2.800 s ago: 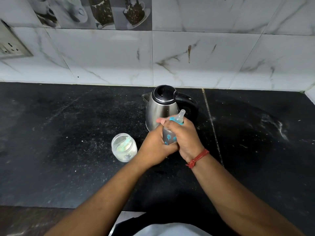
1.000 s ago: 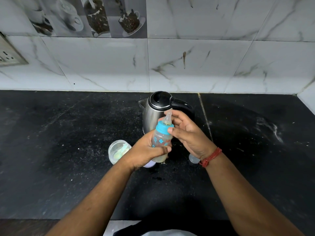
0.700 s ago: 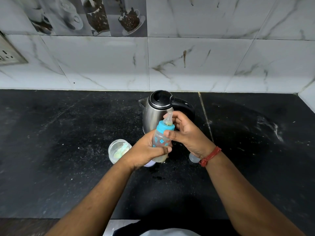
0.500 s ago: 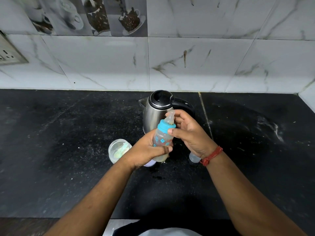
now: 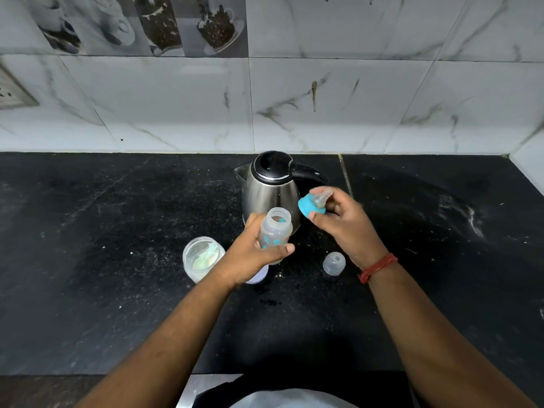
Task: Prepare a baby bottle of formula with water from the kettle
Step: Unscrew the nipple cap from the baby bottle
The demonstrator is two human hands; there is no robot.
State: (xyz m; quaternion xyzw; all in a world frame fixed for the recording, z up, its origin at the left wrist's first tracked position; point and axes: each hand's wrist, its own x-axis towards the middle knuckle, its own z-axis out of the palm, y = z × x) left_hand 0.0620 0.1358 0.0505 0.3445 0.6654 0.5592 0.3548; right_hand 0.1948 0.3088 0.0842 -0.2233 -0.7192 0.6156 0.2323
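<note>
Now uncapped, the baby bottle (image 5: 275,231) stands tilted in your left hand (image 5: 253,254), fingers wrapped round its body, above the counter (image 5: 88,260) just in front of the kettle (image 5: 270,187). Your right hand (image 5: 344,225) pinches the blue teat ring (image 5: 312,206), lifted clear a moment ago. With its neck open, the bottle looks ready for water or formula from the jar (image 5: 203,257).

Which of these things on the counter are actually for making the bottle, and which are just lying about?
For the job:
bottle, open, held in left hand
teat ring, off, held in right hand
kettle, lid shut
jar with scoop inside
clear cap, standing on the counter

Lying about:
wall socket
</note>
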